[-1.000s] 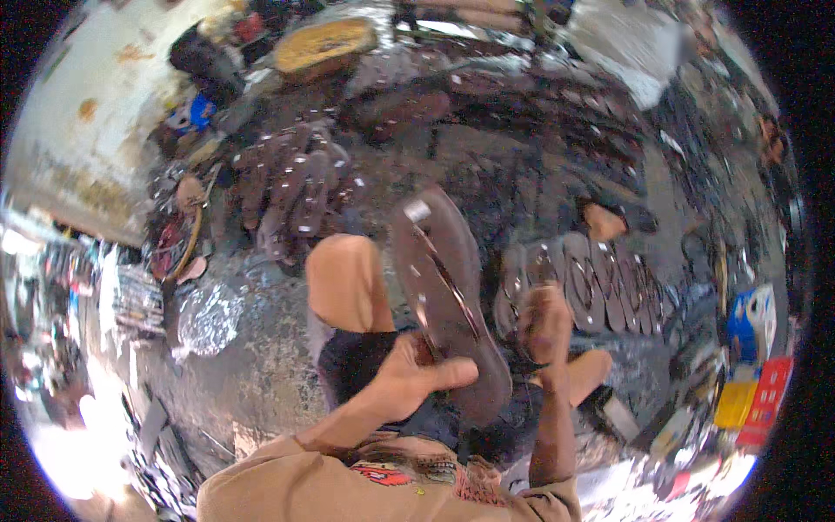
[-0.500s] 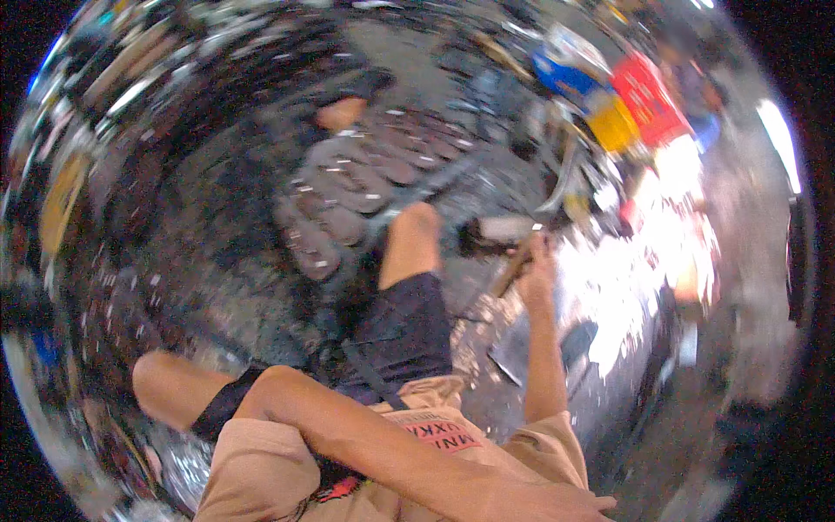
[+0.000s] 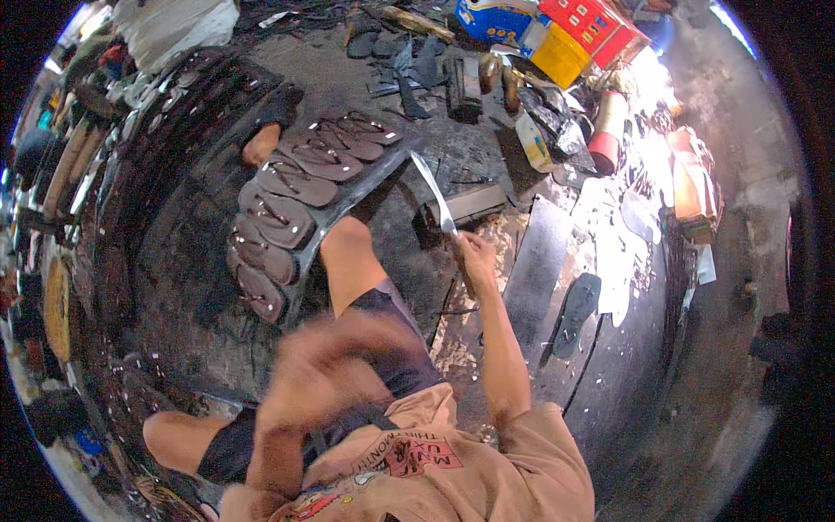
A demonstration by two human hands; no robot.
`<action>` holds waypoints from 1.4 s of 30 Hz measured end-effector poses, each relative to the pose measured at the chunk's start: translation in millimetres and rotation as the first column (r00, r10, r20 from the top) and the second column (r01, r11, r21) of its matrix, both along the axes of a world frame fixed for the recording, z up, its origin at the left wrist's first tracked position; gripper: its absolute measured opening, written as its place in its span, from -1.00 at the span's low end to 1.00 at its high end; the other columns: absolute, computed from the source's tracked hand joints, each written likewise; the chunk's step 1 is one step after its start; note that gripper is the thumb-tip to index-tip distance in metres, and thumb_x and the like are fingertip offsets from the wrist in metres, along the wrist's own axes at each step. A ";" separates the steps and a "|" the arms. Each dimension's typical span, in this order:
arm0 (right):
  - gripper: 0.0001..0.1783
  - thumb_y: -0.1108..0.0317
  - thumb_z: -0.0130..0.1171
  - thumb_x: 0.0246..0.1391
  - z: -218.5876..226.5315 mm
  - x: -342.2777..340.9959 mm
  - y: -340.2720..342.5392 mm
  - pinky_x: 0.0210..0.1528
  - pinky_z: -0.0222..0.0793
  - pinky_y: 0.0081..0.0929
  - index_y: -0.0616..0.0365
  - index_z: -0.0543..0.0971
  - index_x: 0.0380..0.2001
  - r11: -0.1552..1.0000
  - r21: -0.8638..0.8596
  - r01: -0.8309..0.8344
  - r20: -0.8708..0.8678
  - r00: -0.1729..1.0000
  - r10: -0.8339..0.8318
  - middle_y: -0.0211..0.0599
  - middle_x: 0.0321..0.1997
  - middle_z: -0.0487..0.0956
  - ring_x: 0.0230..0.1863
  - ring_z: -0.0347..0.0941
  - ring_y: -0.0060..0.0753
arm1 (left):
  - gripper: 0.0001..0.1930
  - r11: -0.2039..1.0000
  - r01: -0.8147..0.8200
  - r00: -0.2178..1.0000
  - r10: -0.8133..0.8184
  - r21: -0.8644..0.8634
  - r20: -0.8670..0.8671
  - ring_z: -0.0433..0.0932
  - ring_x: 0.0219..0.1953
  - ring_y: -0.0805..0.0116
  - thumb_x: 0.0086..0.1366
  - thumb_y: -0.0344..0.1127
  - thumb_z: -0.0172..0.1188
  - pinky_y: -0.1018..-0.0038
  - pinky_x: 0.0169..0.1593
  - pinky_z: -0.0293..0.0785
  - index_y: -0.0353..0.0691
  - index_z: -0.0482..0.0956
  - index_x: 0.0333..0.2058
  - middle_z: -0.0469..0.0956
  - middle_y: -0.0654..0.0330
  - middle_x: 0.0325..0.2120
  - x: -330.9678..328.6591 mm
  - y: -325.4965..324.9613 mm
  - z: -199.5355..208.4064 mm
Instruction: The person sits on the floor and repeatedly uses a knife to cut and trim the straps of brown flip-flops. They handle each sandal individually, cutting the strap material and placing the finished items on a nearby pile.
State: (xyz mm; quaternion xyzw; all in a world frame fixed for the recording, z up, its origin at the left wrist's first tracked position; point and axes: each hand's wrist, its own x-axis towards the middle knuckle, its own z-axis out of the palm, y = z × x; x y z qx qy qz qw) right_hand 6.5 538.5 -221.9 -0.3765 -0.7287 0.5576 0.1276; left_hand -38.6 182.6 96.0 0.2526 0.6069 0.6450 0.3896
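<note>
Spanning the near edge, the tan shirt (image 3: 513, 465) and dark shorts (image 3: 396, 329) mark the operator's seated position on the floor (image 3: 183, 335). Above the lap, the left hand (image 3: 339, 355) is motion-blurred; its finger opening and any contents cannot be determined. Beyond the right knee (image 3: 350, 252), the right hand (image 3: 476, 258) is closed around the near end of a slim, pale metal knife (image 3: 431, 185). The knife should handle as light and stiff, with a smooth blade likely to slip under the fingers; the correct hold is at the covered end, clear of both edges and the point. Pose: right forearm extended forward, elbow only slightly bent, fist near the end of a grey block (image 3: 474, 203), blade directed away from the body and angled left. Left forearm: raised from the elbow, crossing in front of the torso. To the right lie 1 dark flat strip (image 3: 535, 257) and 1 dark sole-shaped piece (image 3: 577, 313), apart from the hand. Forward and left, brown sandals (image 3: 296, 184) are set side by side in a row. Farthest out stand a red and cream cylinder (image 3: 608, 129), a red box (image 3: 600, 35) and a blue package (image 3: 491, 19).
</note>
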 end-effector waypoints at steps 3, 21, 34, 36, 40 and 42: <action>-0.66 0.21 0.37 0.15 32.7 78.0 0.4 -0.38 0.49 -0.58 0.29 0.72 -0.16 0.954 -0.083 0.287 0.102 0.955 -0.278 -0.30 -0.33 0.72 -0.42 0.58 -0.58 | -0.52 0.400 -0.911 0.411 0.901 -0.099 -0.138 0.46 0.12 0.30 0.35 -0.20 0.26 0.37 0.20 0.36 -0.28 0.44 0.17 0.53 0.08 0.07 -46.8 -80.9 -104.1; -0.54 0.26 0.32 0.14 53.8 1.5 39.2 -0.01 0.42 -0.18 -0.11 0.60 0.15 0.672 0.737 0.070 0.063 0.983 -0.172 -0.10 -0.08 0.56 -0.07 0.48 -0.09 | -0.30 0.212 -0.837 0.038 0.942 -0.504 0.333 0.57 0.04 0.05 0.13 0.00 0.50 0.05 0.10 0.52 -0.45 0.52 0.07 0.57 0.02 0.02 -69.0 -108.2 -246.8; -0.59 0.44 0.10 0.22 193.3 31.0 -162.0 -0.24 0.43 -0.25 0.19 0.51 0.13 0.895 0.271 -0.353 0.103 0.935 0.338 -0.16 -0.30 0.57 -0.33 0.50 -0.08 | -0.31 0.107 -0.924 0.072 0.992 -0.367 0.108 0.57 -0.01 0.19 0.17 -0.06 0.47 0.19 0.11 0.46 -0.47 0.49 0.10 0.57 0.02 0.01 -64.9 -126.4 -183.5; -0.69 0.39 0.08 0.28 229.0 23.9 -196.4 -0.39 0.38 -0.35 0.23 0.52 0.05 0.874 -0.038 -0.485 -0.012 0.874 0.485 -0.26 -0.45 0.54 -0.50 0.41 -0.31 | -0.33 0.120 -0.913 0.062 0.986 -0.390 0.158 0.58 -0.04 0.20 0.17 -0.07 0.46 0.22 0.07 0.50 -0.46 0.48 0.10 0.56 0.01 0.00 -68.6 -135.7 -148.4; -0.73 0.21 0.12 0.32 227.2 37.7 -253.8 -0.45 0.39 -0.23 0.19 0.49 -0.08 0.591 -0.175 -0.788 0.069 0.589 0.805 -0.08 -0.56 0.55 -0.54 0.55 0.02 | -0.40 0.174 -0.899 0.081 0.968 -0.402 0.237 0.61 -0.11 0.24 0.22 -0.13 0.42 0.24 -0.07 0.59 -0.44 0.48 0.10 0.59 0.04 -0.07 -60.5 -147.7 -122.6; -0.68 0.10 0.12 0.33 208.7 39.5 -270.8 -0.43 0.40 -0.12 0.17 0.44 -0.22 0.543 -0.200 -0.816 0.129 0.527 0.840 0.03 -0.55 0.55 -0.48 0.56 0.17 | -0.41 0.190 -0.902 0.094 0.963 -0.388 0.252 0.61 -0.13 0.24 0.24 -0.14 0.41 0.23 -0.09 0.60 -0.44 0.47 0.10 0.60 0.05 -0.09 -60.0 -147.8 -125.5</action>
